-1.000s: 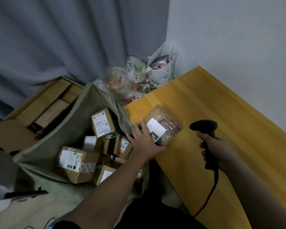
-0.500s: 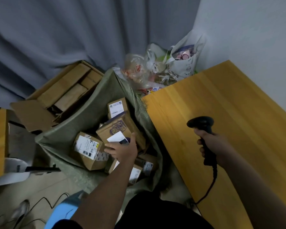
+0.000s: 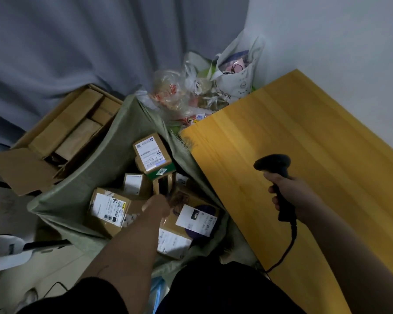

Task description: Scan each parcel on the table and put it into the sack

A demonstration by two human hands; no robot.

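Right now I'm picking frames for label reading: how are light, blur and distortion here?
Head view: dim, flat light with no glare; the left hand over the sack is motion-blurred, its fingers indistinct; the parcel labels are too soft to read; the wide angle bends the table edges; the scanner is a dark silhouette.

A grey curtain [image 3: 89,41] is hanging in folds across the back of the room, meeting a plain pale wall [image 3: 338,37] at the corner. A wooden table [image 3: 315,143] with a yellowish top is standing against that wall. Pale flooring [image 3: 55,275] is showing at lower left. Dim, even light is falling over everything, casting only soft shadows.
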